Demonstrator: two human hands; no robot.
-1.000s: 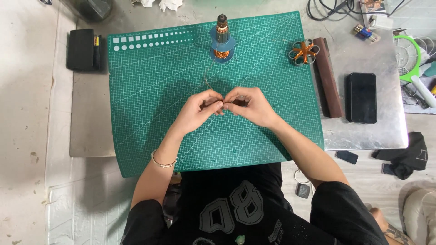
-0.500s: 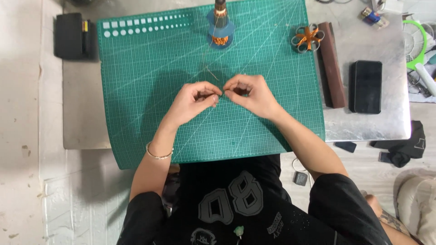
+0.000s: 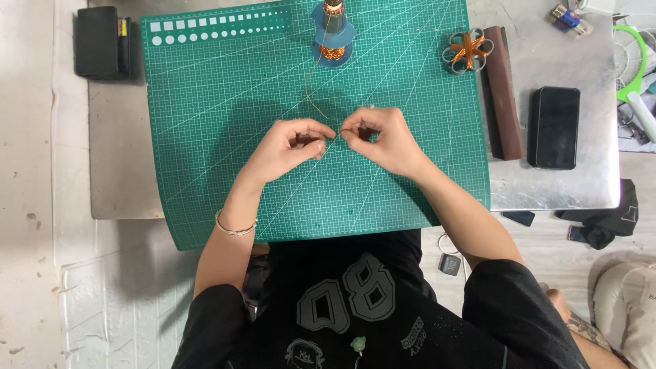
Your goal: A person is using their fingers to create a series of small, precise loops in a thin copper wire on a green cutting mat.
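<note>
**Head view: fine wire pinched between two hands**

Head view shows the left hand (image 3: 295, 145) and right hand (image 3: 377, 139), fingers (image 3: 321, 145) clamped together on one thin copper wire (image 3: 311, 102) over the middle of the green cutting mat (image 3: 205, 123). Keeping the strand taut and the pinches close seems wise, lest it kink. One wire spool (image 3: 333, 34) stands at the mat's far edge; one orange-wound coil (image 3: 467, 50), one brown block (image 3: 502, 92) and one dark phone (image 3: 554, 126) lie toward the counter (image 3: 581, 184)'s right edge.

You saw a metal table (image 3: 116, 171) standing on a pale, worn floor (image 3: 27, 205), with even light and soft shadows at its near edge.
</note>
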